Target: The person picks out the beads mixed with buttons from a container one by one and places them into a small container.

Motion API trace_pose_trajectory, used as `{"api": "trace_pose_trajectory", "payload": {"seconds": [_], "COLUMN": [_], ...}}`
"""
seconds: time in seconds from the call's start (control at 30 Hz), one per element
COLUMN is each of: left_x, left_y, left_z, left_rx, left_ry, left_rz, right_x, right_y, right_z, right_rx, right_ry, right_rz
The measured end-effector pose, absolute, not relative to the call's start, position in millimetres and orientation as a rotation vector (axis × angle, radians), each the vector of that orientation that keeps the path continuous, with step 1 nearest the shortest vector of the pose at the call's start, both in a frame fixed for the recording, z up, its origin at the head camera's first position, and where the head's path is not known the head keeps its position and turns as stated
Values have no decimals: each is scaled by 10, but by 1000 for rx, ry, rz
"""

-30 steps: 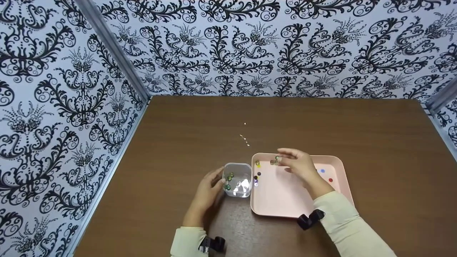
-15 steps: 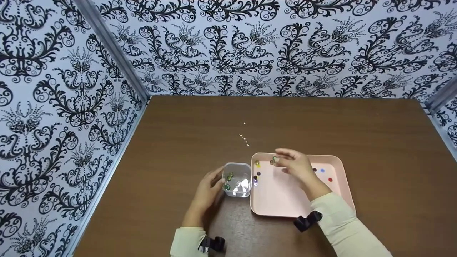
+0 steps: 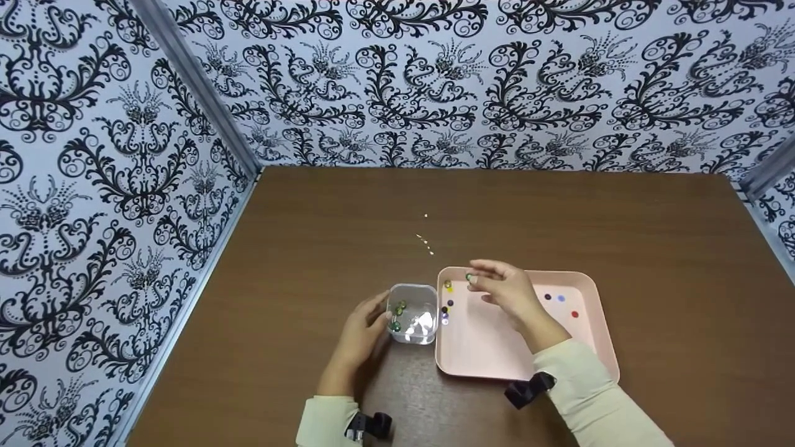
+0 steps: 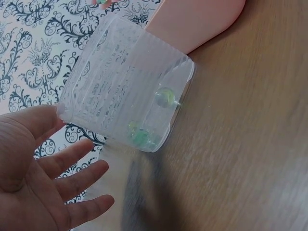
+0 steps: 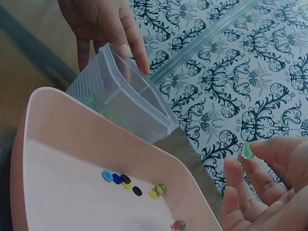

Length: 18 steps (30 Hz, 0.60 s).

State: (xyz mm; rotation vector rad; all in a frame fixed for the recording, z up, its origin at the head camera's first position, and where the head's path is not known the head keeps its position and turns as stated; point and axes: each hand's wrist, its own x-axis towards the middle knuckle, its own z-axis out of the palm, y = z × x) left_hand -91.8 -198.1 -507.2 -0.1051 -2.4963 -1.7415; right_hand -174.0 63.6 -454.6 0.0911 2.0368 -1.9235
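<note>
My right hand (image 3: pixel 506 292) holds a green glass marble (image 5: pixel 247 151) between thumb and fingertips, over the far left part of the pink tray (image 3: pixel 497 347). The other fingers of that hand are loosely bent. To the tray's left stands a clear plastic container (image 3: pixel 413 287). Its left rim is pinched by my left hand (image 3: pixel 360 329), thumb and forefinger at the corner, other fingers spread away from the wall. A few green and yellowish marbles (image 4: pixel 165 97) lie at the bottom of the container.
Within the tray, a yellowish marble (image 5: pixel 160 188) and an orange-brown marble (image 5: pixel 179 225) lie near small buttons, among them a black button (image 5: pixel 137 191). A red button (image 3: pixel 575 314) lies at the tray's right. Patterned walls (image 3: pixel 435 93) border the brown table (image 3: pixel 341 217).
My right hand has moved left across the tray with the green marble, uncovering a dark button on the right. The left hand stays at the container.
</note>
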Motion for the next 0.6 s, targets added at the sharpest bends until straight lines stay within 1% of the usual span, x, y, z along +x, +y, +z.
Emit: {"api": "trace_pose_trajectory", "payload": {"seconds": [0.6], "left_x": [-911], "left_y": [-1978], "left_z": [-5045], "left_rx": [-52], "left_ry": [-2546], "left_rz": [-1708], "right_x": [-1661], "right_y": [449], "right_z": [-4528], "right_rx": [-11], "right_ry": [2108], "right_rz": [-1927]}}
